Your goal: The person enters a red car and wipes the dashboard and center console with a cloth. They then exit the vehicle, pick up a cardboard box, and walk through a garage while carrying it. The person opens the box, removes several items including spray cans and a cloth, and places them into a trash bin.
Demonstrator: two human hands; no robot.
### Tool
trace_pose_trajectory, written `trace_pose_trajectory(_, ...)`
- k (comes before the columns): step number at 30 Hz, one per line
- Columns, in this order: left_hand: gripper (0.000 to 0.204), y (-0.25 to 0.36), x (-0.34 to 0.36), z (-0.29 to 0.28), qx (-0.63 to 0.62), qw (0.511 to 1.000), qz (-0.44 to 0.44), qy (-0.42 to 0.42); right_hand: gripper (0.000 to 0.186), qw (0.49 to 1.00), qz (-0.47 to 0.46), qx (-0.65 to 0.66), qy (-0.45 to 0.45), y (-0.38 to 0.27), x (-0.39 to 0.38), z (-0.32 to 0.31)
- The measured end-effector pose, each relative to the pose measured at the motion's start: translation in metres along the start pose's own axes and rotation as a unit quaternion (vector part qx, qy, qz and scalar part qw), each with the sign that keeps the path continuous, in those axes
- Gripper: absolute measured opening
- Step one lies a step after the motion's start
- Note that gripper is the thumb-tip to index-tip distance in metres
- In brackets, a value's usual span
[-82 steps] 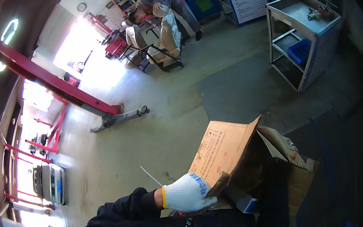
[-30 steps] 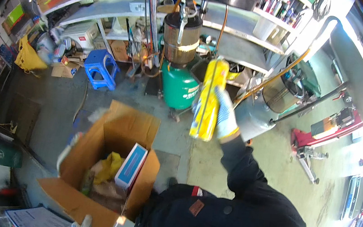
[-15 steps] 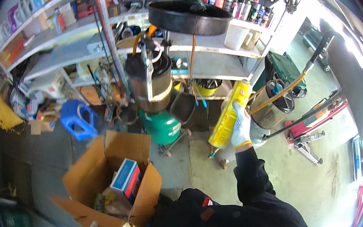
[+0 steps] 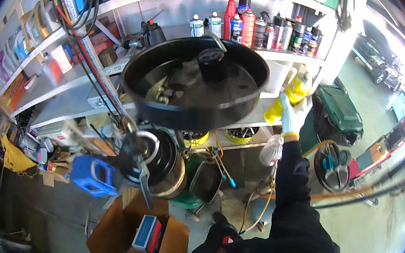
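Near you, at seven o'clock, an open cardboard box (image 4: 176, 244) holds a carton (image 4: 146, 233); your left hand's state cannot be told. Between two and three o'clock — your right hand (image 4: 293, 119), fingers clamped around a tilted yellow can (image 4: 297, 90). Farther, at one o'clock — spray cans (image 4: 277, 33) on a shelf (image 4: 292, 57).

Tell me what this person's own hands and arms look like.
The right hand wears a white glove with a yellow band at its cuff. A long, plain-looking, nearly black sleeve covers the right arm down to about the wrist. Any finer markings on the glove are too small to make out. The left hand is out of view.
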State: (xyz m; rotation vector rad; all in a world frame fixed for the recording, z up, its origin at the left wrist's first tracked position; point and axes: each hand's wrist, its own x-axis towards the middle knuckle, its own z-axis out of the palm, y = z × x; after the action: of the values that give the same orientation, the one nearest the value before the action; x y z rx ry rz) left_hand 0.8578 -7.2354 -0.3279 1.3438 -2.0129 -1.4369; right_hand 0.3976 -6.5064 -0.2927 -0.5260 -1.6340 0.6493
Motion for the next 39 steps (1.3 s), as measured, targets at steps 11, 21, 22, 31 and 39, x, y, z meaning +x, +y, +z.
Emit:
trace_pose_trajectory(11,0.029,0.035,-0.039,0.12,0.082,0.995,0.002,0.06,0.074,0.939,-0.045,0.282,-0.192,-0.002,0.234,0.312)
trace_pose_trajectory(21,0.029,0.062,-0.077,0.146,0.056,0.99,-0.045,0.119,0.088,0.952,-0.139,0.11,-0.25,-0.049,0.23,0.417)
trace_pose_trajectory(22,0.033,0.063,-0.076,0.147,0.003,0.99,-0.051,0.129,0.089,0.955,-0.12,0.091,-0.254,-0.052,0.227,0.419)
trace_pose_trajectory(31,0.026,0.067,-0.087,0.141,0.033,0.99,-0.083,0.111,0.063,0.974,-0.051,0.146,-0.166,-0.031,0.183,0.444)
trace_pose_trajectory(39,0.028,0.022,-0.044,0.102,-0.056,0.986,-0.064,0.147,0.046,0.911,-0.207,0.029,-0.354,0.027,0.078,0.438)
